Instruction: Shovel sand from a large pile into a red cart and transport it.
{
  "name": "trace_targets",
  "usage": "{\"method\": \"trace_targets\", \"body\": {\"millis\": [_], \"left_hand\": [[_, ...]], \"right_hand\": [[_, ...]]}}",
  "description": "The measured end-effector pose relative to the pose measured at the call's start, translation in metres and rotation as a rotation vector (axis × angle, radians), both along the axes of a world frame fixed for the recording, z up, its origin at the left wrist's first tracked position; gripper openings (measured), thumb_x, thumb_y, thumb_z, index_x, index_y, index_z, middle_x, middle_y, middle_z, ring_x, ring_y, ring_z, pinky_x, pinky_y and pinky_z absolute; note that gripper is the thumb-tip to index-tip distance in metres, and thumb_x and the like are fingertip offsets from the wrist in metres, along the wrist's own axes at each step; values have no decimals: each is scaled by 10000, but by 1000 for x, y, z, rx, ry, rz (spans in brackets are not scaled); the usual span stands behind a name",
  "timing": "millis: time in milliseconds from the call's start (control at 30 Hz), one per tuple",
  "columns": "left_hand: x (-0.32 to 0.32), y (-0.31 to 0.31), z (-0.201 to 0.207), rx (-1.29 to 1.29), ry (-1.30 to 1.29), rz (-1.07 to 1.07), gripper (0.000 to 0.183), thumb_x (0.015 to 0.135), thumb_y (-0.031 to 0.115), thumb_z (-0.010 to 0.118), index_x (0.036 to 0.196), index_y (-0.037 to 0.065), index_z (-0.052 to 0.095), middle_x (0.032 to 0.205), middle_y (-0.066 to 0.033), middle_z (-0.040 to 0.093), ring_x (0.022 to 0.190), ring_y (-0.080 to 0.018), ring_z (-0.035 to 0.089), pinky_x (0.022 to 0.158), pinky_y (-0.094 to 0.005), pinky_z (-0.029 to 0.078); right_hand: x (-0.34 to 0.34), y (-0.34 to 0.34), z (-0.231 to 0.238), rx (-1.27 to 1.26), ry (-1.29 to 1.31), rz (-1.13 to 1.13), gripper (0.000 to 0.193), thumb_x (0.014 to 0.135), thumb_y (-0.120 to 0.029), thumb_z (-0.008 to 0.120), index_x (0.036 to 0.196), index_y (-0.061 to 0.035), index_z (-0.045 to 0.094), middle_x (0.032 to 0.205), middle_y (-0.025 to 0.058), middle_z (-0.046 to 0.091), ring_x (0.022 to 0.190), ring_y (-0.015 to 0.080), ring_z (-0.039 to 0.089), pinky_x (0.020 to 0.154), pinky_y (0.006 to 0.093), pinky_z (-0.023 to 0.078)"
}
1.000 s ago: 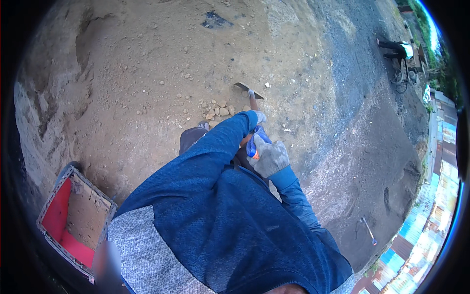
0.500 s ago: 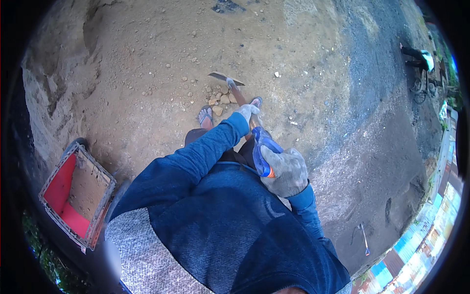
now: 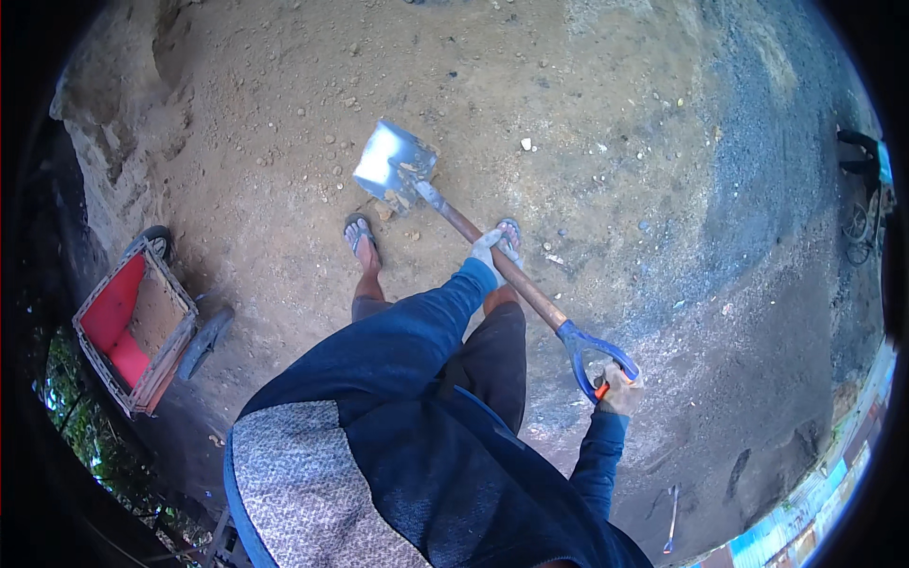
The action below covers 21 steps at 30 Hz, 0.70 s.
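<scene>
Slanting across in front of me is a shovel (image 3: 530, 295) with a wooden shaft, a flat metal blade and a blue D-shaped handle. My left hand (image 3: 492, 252), in a light glove, is wrapped round the middle of the shaft. At the upper end my right hand (image 3: 619, 389), also gloved, grips the handle's crossbar, which has orange on it. The bright blade (image 3: 393, 163) is just beyond my left foot, with dirt near its neck. It hides most of the stones (image 3: 383, 210) there. Whether the blade touches the ground I cannot tell.
A cart (image 3: 142, 331) with a red inside and dark wheels stands at the left. My sandaled feet (image 3: 362, 235) are apart on bare dirt. A second long-handled tool (image 3: 672, 521) lies at the lower right. At the far right are a person (image 3: 860, 156) and a bicycle (image 3: 858, 232).
The shovel's handle has swung out right and away from my body with my right hand. Its blade has turned, showing its broad face, and moved left over the stones.
</scene>
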<state>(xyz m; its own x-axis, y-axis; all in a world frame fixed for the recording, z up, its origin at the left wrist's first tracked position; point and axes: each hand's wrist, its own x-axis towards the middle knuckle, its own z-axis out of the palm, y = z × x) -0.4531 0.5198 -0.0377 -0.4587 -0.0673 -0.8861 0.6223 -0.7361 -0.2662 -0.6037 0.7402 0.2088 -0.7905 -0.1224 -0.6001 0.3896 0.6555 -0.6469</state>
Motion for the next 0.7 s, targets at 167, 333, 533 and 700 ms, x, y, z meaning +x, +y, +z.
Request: {"method": "trace_targets", "body": {"millis": [167,333,533,700], "left_hand": [[-129,105,-17,185,-60,-305,209,809,292,579,818,136,441,625,-62,452,561,-273,505,634,-496,462],[-176,107,-83,214,-18,-151,182,815,264,560,772,132,443,595,-45,433,526,-255,478,619,-479,455],[-105,-25,-148,193,-61,112,231,824,241,518,655,115,422,561,-44,413,535,-250,453,663,-484,452],[19,-125,-171,-71,-141,313,197,816,206,532,685,105,424,545,-32,418,513,-233,449,677,-466,463]], "right_hand": [[-91,63,11,224,132,-136,88,726,-47,599,782,-6,544,553,44,506,382,129,465,333,246,375],[-157,32,-43,292,237,56,83,733,-54,601,779,-10,547,547,46,507,370,134,467,333,257,385],[-164,-85,-162,60,55,270,98,716,-40,606,786,10,560,541,61,518,374,153,477,343,285,391],[-69,-211,-200,-44,33,490,108,705,-46,614,790,-11,557,538,58,513,374,160,485,346,298,396]]}}
